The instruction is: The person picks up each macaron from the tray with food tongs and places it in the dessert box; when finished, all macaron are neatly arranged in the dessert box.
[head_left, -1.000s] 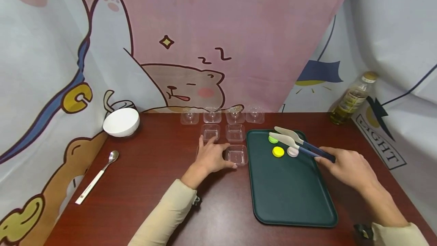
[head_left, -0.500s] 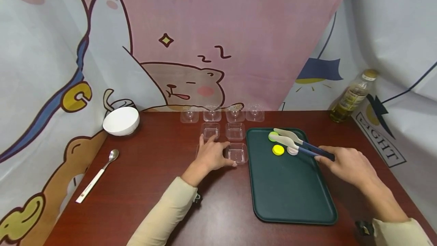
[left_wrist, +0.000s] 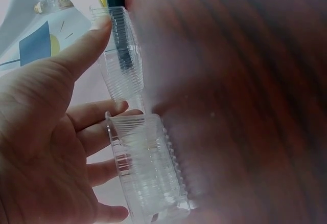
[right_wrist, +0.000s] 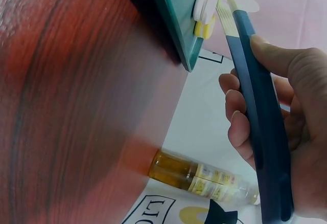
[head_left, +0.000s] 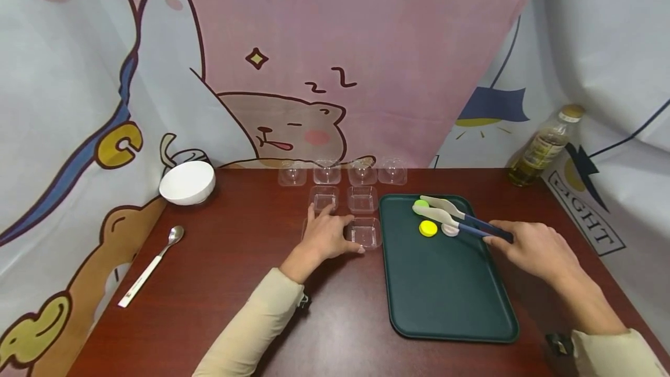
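Note:
My right hand grips tongs with blue handles and cream tips. The tips reach over a green macaron on the dark green tray and partly cover it; whether they touch it I cannot tell. A yellow macaron and a pale macaron lie beside it. My left hand spreads over two clear plastic boxes. Its thumb lies at the rim of the right box, and its fingers reach behind the left box, which the hand mostly hides in the head view.
More clear boxes and several domed clear lids line up behind the left hand. A white bowl and a spoon are at the left. An oil bottle stands in the back right corner.
Both hands, the tongs and the macarons stay nearly in place. The head view has shifted very slightly.

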### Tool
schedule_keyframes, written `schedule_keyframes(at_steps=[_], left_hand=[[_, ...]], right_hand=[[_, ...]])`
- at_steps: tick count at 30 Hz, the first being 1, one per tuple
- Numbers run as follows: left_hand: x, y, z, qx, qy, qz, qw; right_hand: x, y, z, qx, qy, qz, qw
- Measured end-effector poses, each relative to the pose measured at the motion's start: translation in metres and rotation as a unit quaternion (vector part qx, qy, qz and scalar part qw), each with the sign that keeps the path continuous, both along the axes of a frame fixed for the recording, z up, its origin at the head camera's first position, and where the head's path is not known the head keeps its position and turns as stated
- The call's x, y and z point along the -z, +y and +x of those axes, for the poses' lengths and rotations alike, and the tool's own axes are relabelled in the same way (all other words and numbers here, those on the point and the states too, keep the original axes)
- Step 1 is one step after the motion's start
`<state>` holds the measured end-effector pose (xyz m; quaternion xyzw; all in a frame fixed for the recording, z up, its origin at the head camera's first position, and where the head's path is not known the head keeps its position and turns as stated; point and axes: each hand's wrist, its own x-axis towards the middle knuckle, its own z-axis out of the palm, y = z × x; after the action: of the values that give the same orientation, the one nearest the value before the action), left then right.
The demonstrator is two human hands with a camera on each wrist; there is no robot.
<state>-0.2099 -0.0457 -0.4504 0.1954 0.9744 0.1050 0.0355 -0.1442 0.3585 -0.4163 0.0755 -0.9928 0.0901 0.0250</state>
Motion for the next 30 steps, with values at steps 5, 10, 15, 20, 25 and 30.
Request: schedule_keyframes(at_steps=[5,10,15,20,25,30], left_hand=[[-0.001,0.001,0.000,0.000,0.001,0.002,1.0000],[0.000,0.001,0.000,-0.001,0.005,0.001,1.0000],[0.002,0.001,0.000,-0.001,0.002,0.000,1.0000],[0.003,0.001,0.001,-0.002,0.001,0.000,1.0000],[0.002,0.000,0.002,-0.001,0.004,0.000,1.0000],[0.002,0.001,0.002,0.002,0.013,-0.003,0.9999]], right_hand=[[-0.002,0.000,0.000,-0.001,0.003,0.005,1.0000],[-0.005,-0.001,0.002,0.001,0.017,0.005,0.9998],[-0.008,-0.004,0.007,0.004,0.025,-0.004,0.9997],[-0.011,-0.011,0.011,-0.006,0.044,-0.015,0.9989],[-0.016,-0.020,0.013,-0.021,0.060,-0.025,0.9977],[-0.019,-0.031,0.014,-0.034,0.052,-0.028,0.9977]])
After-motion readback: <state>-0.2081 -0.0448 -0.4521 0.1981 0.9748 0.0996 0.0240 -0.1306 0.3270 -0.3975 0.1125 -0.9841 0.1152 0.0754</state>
